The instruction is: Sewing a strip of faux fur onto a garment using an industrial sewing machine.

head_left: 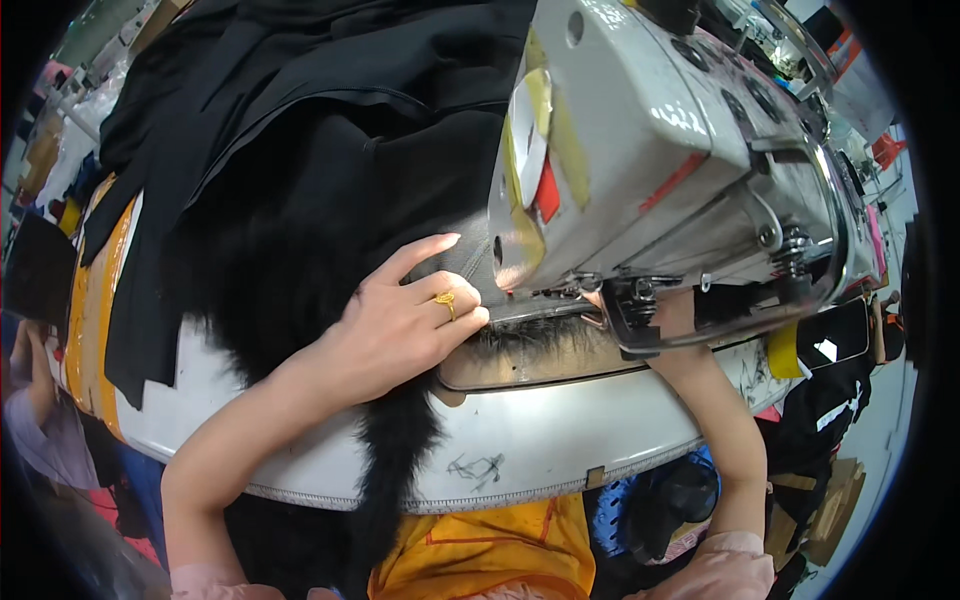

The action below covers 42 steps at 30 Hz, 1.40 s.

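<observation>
Steady cloth (440, 150) with left hand (400, 325), palm down; guide fur (395, 447) evenly past machine (620, 150) with right hand (680, 318), spaced apart — cannot tell whether gripping with either.

Blue basket (607, 517) low down, cardboard box (840, 512) at lower right, co-worker's arm (40, 372) far left

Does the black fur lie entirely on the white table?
No, a strip of black fur hangs over the front edge of the white table.
</observation>
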Tool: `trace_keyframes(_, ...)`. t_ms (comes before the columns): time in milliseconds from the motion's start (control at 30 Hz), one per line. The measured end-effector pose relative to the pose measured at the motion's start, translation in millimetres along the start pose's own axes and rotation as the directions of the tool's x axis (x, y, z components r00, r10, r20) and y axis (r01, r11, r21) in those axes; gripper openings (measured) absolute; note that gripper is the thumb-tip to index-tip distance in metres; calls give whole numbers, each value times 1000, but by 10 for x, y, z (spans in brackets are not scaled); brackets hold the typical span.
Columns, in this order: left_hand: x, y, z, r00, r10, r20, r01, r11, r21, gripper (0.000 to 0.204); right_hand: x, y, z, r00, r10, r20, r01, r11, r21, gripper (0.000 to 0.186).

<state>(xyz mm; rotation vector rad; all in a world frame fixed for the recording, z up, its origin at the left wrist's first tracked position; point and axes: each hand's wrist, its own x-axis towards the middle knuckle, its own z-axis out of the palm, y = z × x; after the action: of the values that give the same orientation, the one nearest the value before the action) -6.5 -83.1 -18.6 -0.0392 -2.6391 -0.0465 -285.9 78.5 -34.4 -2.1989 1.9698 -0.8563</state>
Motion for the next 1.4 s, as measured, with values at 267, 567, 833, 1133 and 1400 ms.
trace_keyframes(267,79,-60,177,989,73,-130,-71,997,19,23,173,282,61,1000,2,-25,-11,924,-382,11)
trace_keyframes(567,20,74,275,993,35,-117,-14,984,177,30,0,126,6,985,169,-10,-146,813,-564,18)
trace_keyframes(833,2,47,273,996,34,-78,-22,987,157,26,-131,120,64,983,-182,-13,129,744,-656,10)
trace_keyframes(1133,131,-118,-88,994,-106,17,105,994,26,15,120,131,-127,967,-253,-30,240,944,-228,37)
trace_keyframes(1400,-222,206,-96,996,-38,84,13,960,281,25,109,-506,-391,887,2,461,260,824,-503,73)
